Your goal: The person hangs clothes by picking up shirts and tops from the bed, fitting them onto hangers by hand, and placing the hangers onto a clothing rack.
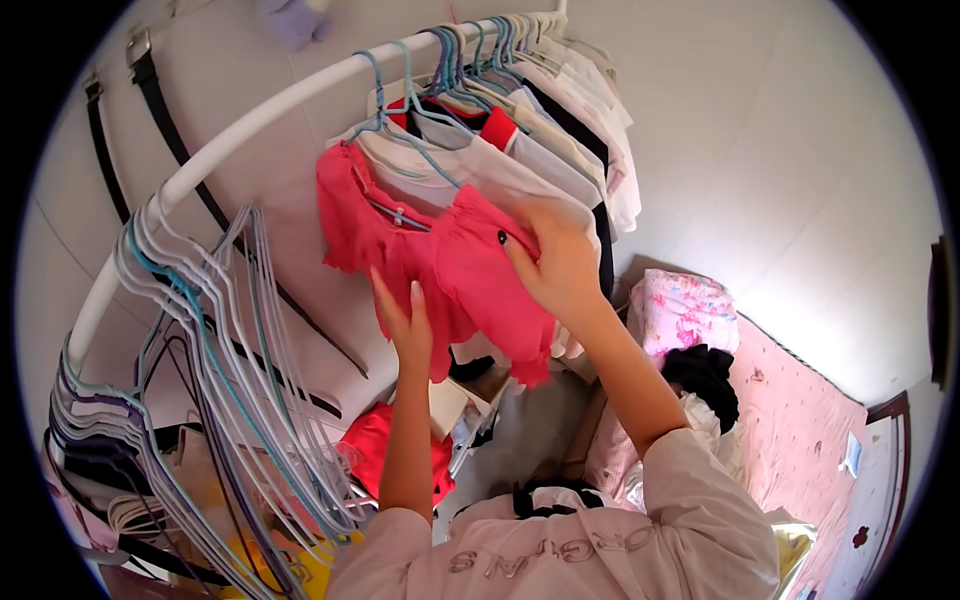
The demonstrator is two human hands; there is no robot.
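A coral-red blouse [470, 265] with ruffled sleeves hangs on a blue hanger [430, 160] at the near end of a row of clothes. My right hand [558, 262] is closed on the blouse by its right-side sleeve, and a small dark round spot shows at its fingertips. Against the lower front of the blouse is my left hand [405, 325], its thumb and index finger stretched up and apart. Part of the cloth hides behind the left fingers. White garments [500, 170] hang directly behind the blouse.
A curved white rail [250, 125] carries many bare hangers [215, 350] at left. Two black belts [165, 120] hang on the wall. Below lie a red cloth [385, 450] and black fabric [705, 380]. A floral bundle [685, 305] rests by a pink bed cover [785, 400].
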